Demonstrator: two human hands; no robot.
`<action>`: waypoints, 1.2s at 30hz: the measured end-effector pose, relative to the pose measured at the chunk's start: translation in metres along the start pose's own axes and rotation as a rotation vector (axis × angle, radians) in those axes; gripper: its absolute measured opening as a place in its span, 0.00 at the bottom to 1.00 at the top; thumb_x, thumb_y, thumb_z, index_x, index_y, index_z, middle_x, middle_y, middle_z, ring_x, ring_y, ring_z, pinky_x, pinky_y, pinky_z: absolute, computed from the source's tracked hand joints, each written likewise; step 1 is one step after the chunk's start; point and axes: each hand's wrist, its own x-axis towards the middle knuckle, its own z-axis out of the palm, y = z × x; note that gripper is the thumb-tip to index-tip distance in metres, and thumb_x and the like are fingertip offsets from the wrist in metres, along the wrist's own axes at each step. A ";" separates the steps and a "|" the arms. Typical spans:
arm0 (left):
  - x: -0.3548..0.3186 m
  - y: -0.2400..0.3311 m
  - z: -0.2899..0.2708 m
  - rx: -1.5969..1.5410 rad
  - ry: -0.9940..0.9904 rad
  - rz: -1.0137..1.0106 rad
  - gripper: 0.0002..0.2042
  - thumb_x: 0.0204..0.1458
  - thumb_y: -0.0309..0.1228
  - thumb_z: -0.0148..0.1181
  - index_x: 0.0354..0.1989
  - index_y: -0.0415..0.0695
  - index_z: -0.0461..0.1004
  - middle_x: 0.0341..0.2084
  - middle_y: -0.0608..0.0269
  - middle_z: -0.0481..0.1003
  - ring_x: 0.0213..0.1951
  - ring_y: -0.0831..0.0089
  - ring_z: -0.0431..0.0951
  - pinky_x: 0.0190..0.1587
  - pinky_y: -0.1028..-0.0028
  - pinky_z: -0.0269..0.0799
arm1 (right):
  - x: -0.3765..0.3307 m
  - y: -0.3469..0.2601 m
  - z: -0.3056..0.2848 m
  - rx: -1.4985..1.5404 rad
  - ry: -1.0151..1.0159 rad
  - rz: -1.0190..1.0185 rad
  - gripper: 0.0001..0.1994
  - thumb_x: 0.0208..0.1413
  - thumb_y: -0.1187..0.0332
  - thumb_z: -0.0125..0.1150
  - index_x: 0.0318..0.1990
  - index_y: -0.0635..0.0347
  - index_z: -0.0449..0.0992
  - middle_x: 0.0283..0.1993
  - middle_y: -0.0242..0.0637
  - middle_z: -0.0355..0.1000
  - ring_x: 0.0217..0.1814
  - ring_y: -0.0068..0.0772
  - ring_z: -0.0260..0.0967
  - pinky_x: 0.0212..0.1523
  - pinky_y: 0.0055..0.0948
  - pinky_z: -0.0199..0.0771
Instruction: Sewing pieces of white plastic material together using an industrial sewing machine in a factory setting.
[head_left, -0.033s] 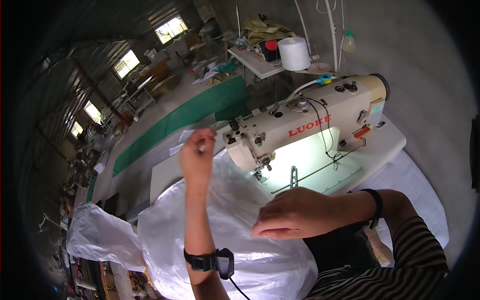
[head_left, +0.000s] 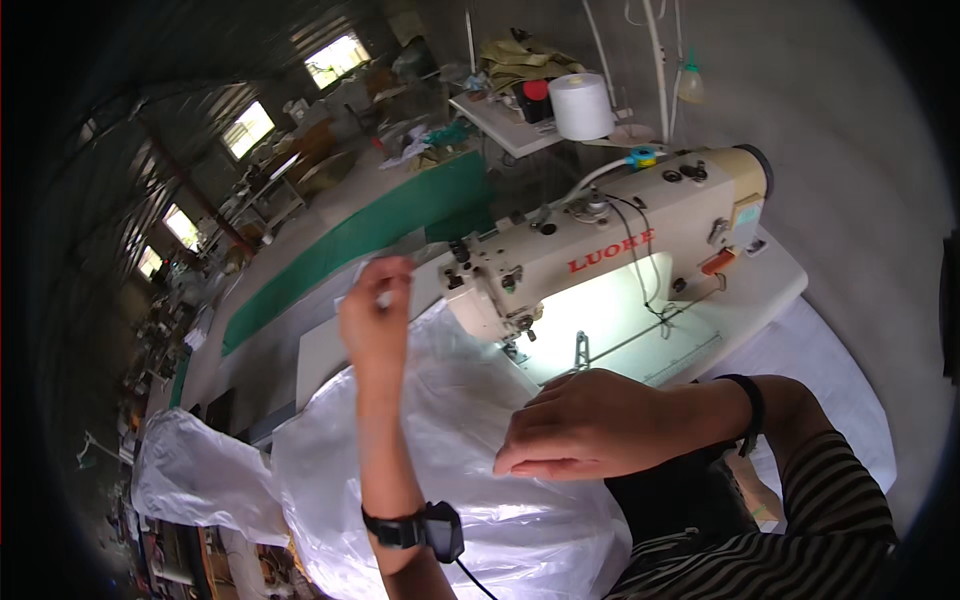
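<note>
My left hand (head_left: 378, 305) is raised to the left of the sewing machine (head_left: 600, 240), its thumb and fingers curled in a pinch. Whatever they hold, if anything, is too small to make out. White, shiny film-like fabric (head_left: 440, 440) spreads below both arms and runs up to the needle area under the machine head. Over this fabric, in front of the lit machine bed (head_left: 640, 350), is my right hand (head_left: 585, 425). Its fingers are bent and pressed together, and the palm side is hidden.
A white thread cone (head_left: 582, 108) stands on a side table (head_left: 515, 130) behind the machine. Long green cloth (head_left: 370, 240) lies beyond my left hand. More white fabric (head_left: 205, 465) hangs at the left, and another pale sheet (head_left: 825, 370) lies at the right.
My left hand has moved a little left, away from the machine head. My right hand stays almost in place over the fabric. The whole view has shifted slightly.
</note>
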 end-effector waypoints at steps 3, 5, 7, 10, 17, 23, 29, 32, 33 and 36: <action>-0.056 0.040 -0.013 -0.086 0.110 0.046 0.08 0.61 0.26 0.52 0.39 0.37 0.77 0.36 0.57 0.80 0.42 0.68 0.79 0.47 0.71 0.71 | -0.031 -0.023 -0.002 0.098 0.017 -0.049 0.06 0.60 0.65 0.57 0.42 0.52 0.73 0.34 0.32 0.72 0.35 0.34 0.73 0.36 0.34 0.73; -0.116 0.040 -0.008 0.065 -0.023 0.056 0.08 0.61 0.26 0.52 0.42 0.37 0.77 0.41 0.54 0.79 0.44 0.65 0.78 0.53 0.67 0.70 | -0.083 -0.026 0.013 0.111 0.002 0.115 0.06 0.62 0.64 0.56 0.43 0.52 0.74 0.34 0.32 0.73 0.34 0.35 0.74 0.35 0.36 0.74; -0.164 0.021 0.012 0.442 -0.264 0.212 0.09 0.59 0.27 0.54 0.43 0.37 0.76 0.42 0.52 0.78 0.45 0.60 0.78 0.54 0.64 0.70 | -0.148 -0.016 0.032 -0.021 0.081 0.367 0.06 0.62 0.64 0.56 0.42 0.53 0.76 0.34 0.34 0.74 0.34 0.37 0.75 0.35 0.36 0.75; -0.216 0.006 0.023 0.491 -0.306 0.106 0.18 0.52 0.19 0.63 0.53 0.38 0.74 0.57 0.48 0.71 0.53 0.51 0.75 0.56 0.60 0.71 | -0.261 0.005 0.040 -0.416 0.122 0.775 0.08 0.58 0.64 0.60 0.43 0.55 0.77 0.34 0.33 0.74 0.34 0.38 0.75 0.35 0.34 0.75; -0.257 0.047 0.087 -0.074 -0.379 -0.223 0.08 0.54 0.20 0.57 0.41 0.40 0.77 0.45 0.53 0.79 0.48 0.57 0.79 0.54 0.62 0.71 | -0.444 0.079 0.064 -0.930 0.073 1.446 0.37 0.40 0.57 0.74 0.61 0.54 0.67 0.64 0.43 0.63 0.67 0.45 0.59 0.62 0.45 0.63; -0.227 0.083 0.136 -0.237 -0.498 -0.062 0.10 0.48 0.16 0.63 0.38 0.43 0.80 0.39 0.61 0.82 0.42 0.64 0.82 0.52 0.63 0.75 | -0.500 0.119 0.055 -0.887 0.216 1.340 0.13 0.45 0.68 0.67 0.41 0.51 0.77 0.47 0.34 0.73 0.52 0.40 0.71 0.47 0.37 0.75; -0.226 0.112 0.195 -0.375 -0.708 -0.003 0.09 0.50 0.21 0.64 0.40 0.43 0.79 0.37 0.61 0.81 0.38 0.63 0.82 0.44 0.66 0.77 | -0.496 0.101 0.036 -0.639 0.577 1.471 0.11 0.52 0.64 0.64 0.41 0.55 0.76 0.47 0.36 0.74 0.50 0.43 0.72 0.44 0.37 0.77; -0.234 0.120 0.233 -0.478 -0.911 -0.111 0.07 0.52 0.22 0.62 0.40 0.40 0.79 0.37 0.57 0.81 0.39 0.61 0.82 0.43 0.69 0.76 | -0.485 0.100 0.042 -1.129 0.176 1.167 0.12 0.51 0.62 0.65 0.42 0.56 0.76 0.51 0.38 0.71 0.54 0.41 0.70 0.46 0.38 0.76; -0.237 0.121 0.247 -0.519 -1.027 -0.208 0.07 0.53 0.21 0.61 0.40 0.38 0.79 0.37 0.55 0.81 0.40 0.61 0.83 0.44 0.71 0.76 | -0.482 0.101 0.047 -1.210 0.183 1.170 0.13 0.51 0.62 0.65 0.42 0.56 0.76 0.52 0.38 0.71 0.54 0.41 0.70 0.46 0.38 0.76; -0.255 0.117 0.278 -0.474 -1.136 -0.179 0.07 0.56 0.24 0.60 0.40 0.37 0.79 0.37 0.54 0.81 0.40 0.64 0.83 0.43 0.73 0.75 | -0.484 0.108 0.051 -1.069 0.233 1.173 0.12 0.52 0.63 0.64 0.42 0.56 0.76 0.51 0.37 0.72 0.53 0.39 0.71 0.46 0.36 0.76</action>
